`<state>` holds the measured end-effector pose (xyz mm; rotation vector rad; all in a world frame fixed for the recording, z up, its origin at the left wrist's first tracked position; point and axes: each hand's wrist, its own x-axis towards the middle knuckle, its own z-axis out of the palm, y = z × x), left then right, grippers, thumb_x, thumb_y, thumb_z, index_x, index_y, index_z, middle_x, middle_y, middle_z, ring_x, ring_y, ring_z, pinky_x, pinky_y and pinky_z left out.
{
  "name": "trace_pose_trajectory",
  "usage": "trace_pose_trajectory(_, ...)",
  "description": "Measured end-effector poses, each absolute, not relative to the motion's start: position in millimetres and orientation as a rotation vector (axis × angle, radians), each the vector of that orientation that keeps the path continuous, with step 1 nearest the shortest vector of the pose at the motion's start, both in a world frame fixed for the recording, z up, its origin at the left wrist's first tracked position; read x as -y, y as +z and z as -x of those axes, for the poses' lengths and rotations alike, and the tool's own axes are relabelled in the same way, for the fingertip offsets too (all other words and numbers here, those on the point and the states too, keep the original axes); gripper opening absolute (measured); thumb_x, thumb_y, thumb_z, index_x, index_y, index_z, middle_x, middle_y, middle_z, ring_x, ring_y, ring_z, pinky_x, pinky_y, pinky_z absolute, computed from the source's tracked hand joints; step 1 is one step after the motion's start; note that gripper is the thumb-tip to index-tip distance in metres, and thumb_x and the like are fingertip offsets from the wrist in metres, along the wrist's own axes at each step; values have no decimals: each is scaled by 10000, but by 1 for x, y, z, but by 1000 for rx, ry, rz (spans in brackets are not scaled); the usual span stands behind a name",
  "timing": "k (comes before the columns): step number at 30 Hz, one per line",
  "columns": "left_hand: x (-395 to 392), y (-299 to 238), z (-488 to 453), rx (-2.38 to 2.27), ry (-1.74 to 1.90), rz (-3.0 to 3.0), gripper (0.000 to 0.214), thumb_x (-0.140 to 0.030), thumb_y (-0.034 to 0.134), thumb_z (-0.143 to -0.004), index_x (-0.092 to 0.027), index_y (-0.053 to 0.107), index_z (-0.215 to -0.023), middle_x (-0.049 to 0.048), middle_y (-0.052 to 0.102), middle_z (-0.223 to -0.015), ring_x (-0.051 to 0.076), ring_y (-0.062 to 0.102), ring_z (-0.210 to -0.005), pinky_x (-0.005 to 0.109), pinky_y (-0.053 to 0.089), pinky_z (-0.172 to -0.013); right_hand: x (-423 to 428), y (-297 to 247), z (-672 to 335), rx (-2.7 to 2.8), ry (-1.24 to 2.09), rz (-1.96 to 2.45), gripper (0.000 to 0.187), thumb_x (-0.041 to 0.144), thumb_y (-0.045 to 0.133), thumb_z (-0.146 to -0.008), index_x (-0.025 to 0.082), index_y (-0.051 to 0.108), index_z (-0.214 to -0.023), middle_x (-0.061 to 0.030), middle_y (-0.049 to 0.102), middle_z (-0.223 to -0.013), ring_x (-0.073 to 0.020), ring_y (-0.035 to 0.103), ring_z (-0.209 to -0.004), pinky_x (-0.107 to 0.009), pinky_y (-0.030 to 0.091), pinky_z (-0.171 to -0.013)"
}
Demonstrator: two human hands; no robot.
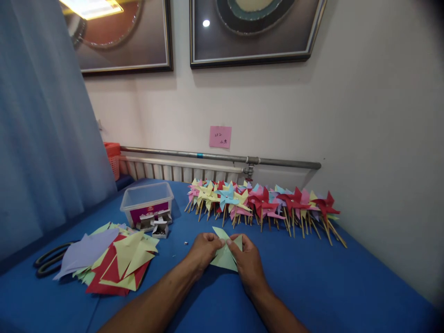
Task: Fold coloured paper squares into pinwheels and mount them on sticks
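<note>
Both my hands pinch one sheet of light green paper (225, 260) over the blue table. My left hand (204, 252) grips it at the left, thumb near the middle. At the right, my right hand (247, 259) holds it, its thumb also pressing close to the centre. The paper is cut, with pointed flaps at the top and right. A tiny shiny piece (186, 243) lies just left of my left hand. Beyond the hands lie many finished paper pinwheels (263, 201) on wooden sticks, in red, pink, yellow, blue and purple.
Left on the blue table (329, 291) is a pile of cut coloured paper (120, 256), partly over black-handled scissors (52, 260). A clear plastic tub (147, 196) stands behind it, with small open boxes (160, 229) in front. A wall and metal pipe (287, 163) border the back.
</note>
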<state>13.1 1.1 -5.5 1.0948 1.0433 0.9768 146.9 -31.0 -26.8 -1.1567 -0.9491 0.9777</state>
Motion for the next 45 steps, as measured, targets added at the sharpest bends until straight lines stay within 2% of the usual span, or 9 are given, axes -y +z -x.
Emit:
trace_pose_trajectory(7, -5, -9, -13, -1092, 990, -1089, 322, -306, 817, -586, -190, 518, -553, -45, 489, -453, 79, 382, -423, 233, 261, -460, 29, -28, -147, 890, 1049, 1109, 439, 542, 860, -635, 222, 673, -870, 18, 699, -672, -184, 605, -570, -291, 481, -561)
trace_pose_trajectory(11, -8, -6, -7, -1057, 1060, -973, 286, -259, 795, -575, -187, 518, -572, -41, 512, -479, 84, 410, -446, 226, 296, -474, 31, -23, -147, 792, 1239, 898, 390, 521, 789, -730, 215, 713, -960, -43, 776, -828, -234, 704, -723, -332, 545, -675)
trace_pose_trajectory(13, -10, -5, -4, -1012, 1098, -908, 281, -252, 789, -569, -186, 515, -579, -32, 529, -502, 93, 444, -463, 231, 331, -492, 34, -18, -147, 792, 1312, 848, 364, 463, 799, -731, 209, 729, -982, -59, 786, -855, -252, 728, -794, -349, 561, -727)
trace_pose_trajectory(17, -13, -4, -2, -1021, 1122, -895, 280, -245, 786, -575, -186, 513, -574, -28, 528, -497, 96, 443, -451, 238, 336, -489, 42, -10, -144, 852, 1356, 820, 496, 380, 874, -668, 195, 723, -1103, -92, 794, -957, -282, 742, -893, -385, 572, -793)
trace_pose_trajectory(20, -12, -6, -5, -1081, 1106, -972, 290, -237, 788, -599, -188, 506, -555, -40, 505, -469, 86, 405, -430, 233, 304, -472, 42, -11, -142, 881, 1327, 816, 549, 403, 901, -648, 184, 711, -1115, -110, 791, -996, -300, 736, -946, -400, 567, -825)
trace_pose_trajectory(32, -2, -3, -16, -1126, 1045, -1075, 282, -194, 763, -656, -192, 505, -540, -51, 493, -454, 90, 397, -424, 232, 278, -472, 24, -34, -149, 869, 1118, 1092, 621, 520, 902, -563, 194, 634, -1019, -15, 741, -746, -205, 664, -613, -306, 521, -594)
trace_pose_trajectory(36, -1, -3, -16, -1116, 1036, -1068, 285, -198, 766, -644, -195, 499, -542, -63, 466, -438, 81, 369, -417, 230, 261, -465, 24, -34, -148, 898, 1055, 1115, 616, 553, 892, -557, 208, 620, -989, 8, 707, -705, -193, 638, -581, -295, 503, -559)
trace_pose_trajectory(42, -1, -7, -16, -1048, 1029, -1063, 314, -330, 789, -630, -190, 517, -560, -54, 476, -455, 78, 366, -429, 234, 270, -471, 21, -36, -149, 924, 1013, 1162, 556, 519, 864, -575, 224, 599, -966, 41, 660, -648, -181, 601, -548, -288, 478, -534)
trace_pose_trajectory(45, -2, -8, -15, -1051, 1015, -1076, 350, -341, 822, -595, -188, 511, -548, -52, 488, -468, 75, 381, -435, 233, 274, -472, 21, -35, -150, 948, 1003, 1183, 532, 500, 845, -596, 221, 597, -975, 41, 661, -646, -177, 594, -544, -280, 465, -522)
